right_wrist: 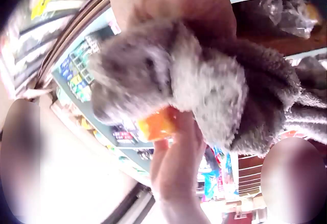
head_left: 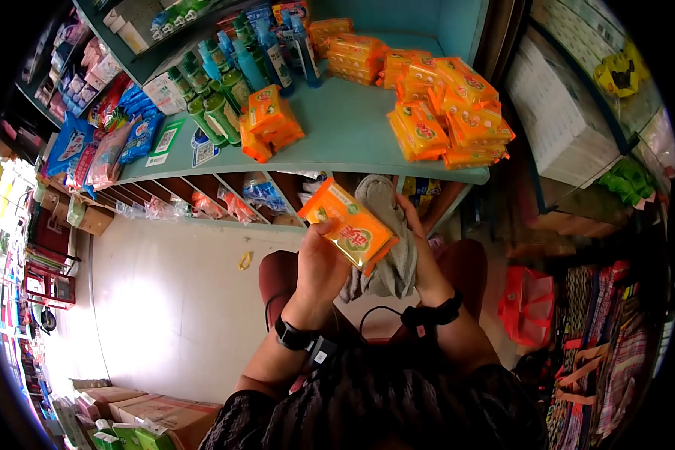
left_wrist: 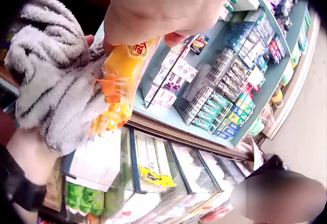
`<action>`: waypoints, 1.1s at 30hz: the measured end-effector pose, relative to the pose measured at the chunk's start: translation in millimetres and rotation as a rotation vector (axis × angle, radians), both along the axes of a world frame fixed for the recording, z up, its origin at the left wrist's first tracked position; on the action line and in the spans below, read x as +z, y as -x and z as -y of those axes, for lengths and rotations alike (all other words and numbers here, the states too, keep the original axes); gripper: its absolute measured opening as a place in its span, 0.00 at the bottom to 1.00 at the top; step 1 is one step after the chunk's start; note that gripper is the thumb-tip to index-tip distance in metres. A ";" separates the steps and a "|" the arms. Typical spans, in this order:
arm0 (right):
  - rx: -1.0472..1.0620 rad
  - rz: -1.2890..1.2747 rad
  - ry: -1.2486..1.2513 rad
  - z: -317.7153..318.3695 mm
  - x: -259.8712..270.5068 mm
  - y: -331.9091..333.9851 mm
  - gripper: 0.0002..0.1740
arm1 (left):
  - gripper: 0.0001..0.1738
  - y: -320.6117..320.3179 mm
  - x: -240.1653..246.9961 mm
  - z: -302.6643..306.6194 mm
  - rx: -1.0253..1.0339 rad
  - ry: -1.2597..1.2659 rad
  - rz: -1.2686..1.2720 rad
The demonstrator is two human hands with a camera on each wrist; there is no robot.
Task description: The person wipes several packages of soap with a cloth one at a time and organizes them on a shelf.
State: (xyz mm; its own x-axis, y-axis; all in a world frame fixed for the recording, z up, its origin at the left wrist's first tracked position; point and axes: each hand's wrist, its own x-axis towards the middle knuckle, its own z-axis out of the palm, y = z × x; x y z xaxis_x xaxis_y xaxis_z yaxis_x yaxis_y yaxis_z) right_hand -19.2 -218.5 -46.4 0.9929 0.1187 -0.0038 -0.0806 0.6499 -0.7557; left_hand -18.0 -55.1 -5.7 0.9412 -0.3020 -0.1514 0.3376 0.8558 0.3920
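Held an orange packet (head_left: 349,225) at a slant in the left hand (head_left: 319,266), thumb on its printed face, the other fingers mostly hidden beneath. Gripped a grey cloth (head_left: 390,274) in the right hand (head_left: 424,247), just beside the packet, fingers partly lost in the folds. Had, by the look of it, one packet in work, apart from the rest; could not tell how many were finished or left, nor which of the piles were which. Saw a large pile (head_left: 465,112) near the counter (head_left: 337,146) corner, a stack (head_left: 352,60) farther back, and a small pile (head_left: 271,120) beside green bottles (head_left: 221,116). Found blue and red plastic-wrapped goods (head_left: 262,193) in the compartments under the countertop, and white boxes (head_left: 559,112) inside the glass case at the right.

From the left wrist, saw the packet pinched edge-on close to the cloth, with thumb and finger near its upper end. Made out wire racks (left_wrist: 219,76) filled with small cartons on the shelf beyond.

From the right wrist, saw the cloth bunched below the palm, hiding most of the right fingers; could not tell their exact curl. Glimpsed only an orange corner beyond it.
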 end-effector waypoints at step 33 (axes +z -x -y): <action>-0.177 -0.252 -0.081 59.0 12.5 28.0 0.20 | 0.28 -155.1 60.1 110.2 -0.045 -0.763 0.349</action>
